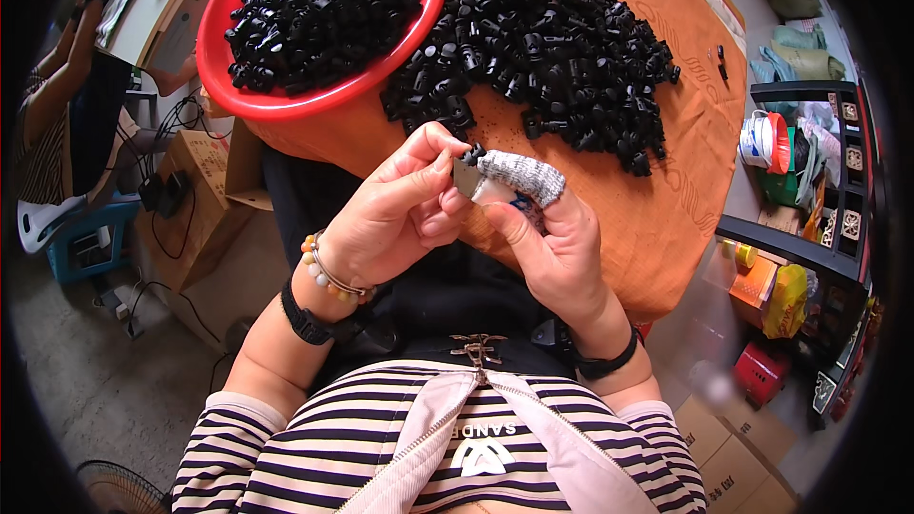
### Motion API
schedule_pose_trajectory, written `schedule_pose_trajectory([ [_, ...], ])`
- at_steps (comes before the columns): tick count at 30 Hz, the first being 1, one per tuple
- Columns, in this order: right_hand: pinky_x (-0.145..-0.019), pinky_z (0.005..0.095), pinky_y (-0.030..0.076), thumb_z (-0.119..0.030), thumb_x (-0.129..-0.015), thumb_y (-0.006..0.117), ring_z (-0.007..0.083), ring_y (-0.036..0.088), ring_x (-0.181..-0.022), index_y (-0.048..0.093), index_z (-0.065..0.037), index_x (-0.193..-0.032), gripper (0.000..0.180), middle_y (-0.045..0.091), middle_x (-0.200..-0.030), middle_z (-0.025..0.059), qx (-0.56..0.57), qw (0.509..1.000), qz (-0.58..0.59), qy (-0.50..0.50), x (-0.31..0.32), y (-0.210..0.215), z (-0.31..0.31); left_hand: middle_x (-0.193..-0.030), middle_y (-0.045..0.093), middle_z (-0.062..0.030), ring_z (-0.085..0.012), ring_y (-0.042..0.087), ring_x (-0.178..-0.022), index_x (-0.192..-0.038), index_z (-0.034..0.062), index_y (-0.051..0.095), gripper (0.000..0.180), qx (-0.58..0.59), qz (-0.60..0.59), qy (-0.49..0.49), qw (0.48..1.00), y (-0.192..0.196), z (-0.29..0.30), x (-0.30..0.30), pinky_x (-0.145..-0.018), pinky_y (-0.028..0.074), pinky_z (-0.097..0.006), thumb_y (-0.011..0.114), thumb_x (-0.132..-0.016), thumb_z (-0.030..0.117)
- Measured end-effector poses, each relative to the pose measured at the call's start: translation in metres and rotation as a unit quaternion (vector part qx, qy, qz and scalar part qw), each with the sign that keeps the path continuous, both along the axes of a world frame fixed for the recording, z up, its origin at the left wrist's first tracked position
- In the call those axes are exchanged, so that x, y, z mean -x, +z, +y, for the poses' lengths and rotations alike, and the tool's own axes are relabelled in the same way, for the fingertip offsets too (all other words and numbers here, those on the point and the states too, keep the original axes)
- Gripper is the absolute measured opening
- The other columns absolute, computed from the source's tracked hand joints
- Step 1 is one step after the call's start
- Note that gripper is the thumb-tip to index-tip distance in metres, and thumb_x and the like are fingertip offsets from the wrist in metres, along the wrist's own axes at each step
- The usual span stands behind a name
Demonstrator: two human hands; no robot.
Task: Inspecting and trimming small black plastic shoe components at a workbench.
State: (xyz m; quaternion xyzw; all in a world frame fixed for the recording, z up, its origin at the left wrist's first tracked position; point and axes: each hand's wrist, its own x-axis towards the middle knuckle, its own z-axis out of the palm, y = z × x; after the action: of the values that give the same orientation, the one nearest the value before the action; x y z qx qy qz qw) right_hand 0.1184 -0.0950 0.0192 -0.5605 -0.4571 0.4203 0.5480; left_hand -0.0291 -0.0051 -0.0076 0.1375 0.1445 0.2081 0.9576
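Observation:
My left hand [405, 195] is closed in a pinch at the near edge of the table, its fingertips on a small black plastic part [475, 153]. My right hand [562, 247] grips a short flat metal blade [466, 180] with a pale wrapped handle [494, 192], between thumb and forefinger. A grey knitted finger cover [522, 174] is on that forefinger, whose tip presses by the black part. The blade lies right up against the part and my left fingertips. Exactly where its edge meets the part is hidden by the fingers.
On the orange tablecloth [657, 252] lies a big heap of black plastic parts [562, 57]. A red basin [314, 107] full of similar parts stands to its left. Cardboard boxes [195, 219] and a blue stool [90, 247] are at left, a dark shelf [795, 252] at right. Another person's arm [81, 48] shows at far left.

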Motion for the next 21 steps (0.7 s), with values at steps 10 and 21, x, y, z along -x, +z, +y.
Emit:
schedule_pose_trajectory([
  [10,-0.071,0.0239,0.048,-0.004,-0.085,0.058,0.0117,0.061,-0.081,0.057,0.001,-0.109,0.024,0.064,-0.090,0.0085,-0.010,1.000,0.009,0.002,0.001,0.001,0.000,-0.074,0.050,-0.0018,-0.0050,0.038,-0.055,-0.107,0.0136,0.048,0.017,0.028,-0.043,-0.002,0.999,-0.002,-0.001,0.000,-0.048,0.031,-0.018,0.051,-0.091,0.018],
  [21,-0.093,0.0255,0.034,-0.015,-0.091,0.051,0.0114,0.046,-0.106,0.042,0.003,-0.123,0.037,0.051,-0.117,0.0089,0.033,0.988,0.152,-0.019,-0.008,0.004,0.000,-0.079,0.052,-0.0037,-0.0058,0.042,-0.056,-0.108,0.0120,0.046,0.017,0.035,-0.006,0.005,0.999,0.009,-0.002,-0.003,-0.048,0.034,-0.018,0.048,-0.093,0.020],
])
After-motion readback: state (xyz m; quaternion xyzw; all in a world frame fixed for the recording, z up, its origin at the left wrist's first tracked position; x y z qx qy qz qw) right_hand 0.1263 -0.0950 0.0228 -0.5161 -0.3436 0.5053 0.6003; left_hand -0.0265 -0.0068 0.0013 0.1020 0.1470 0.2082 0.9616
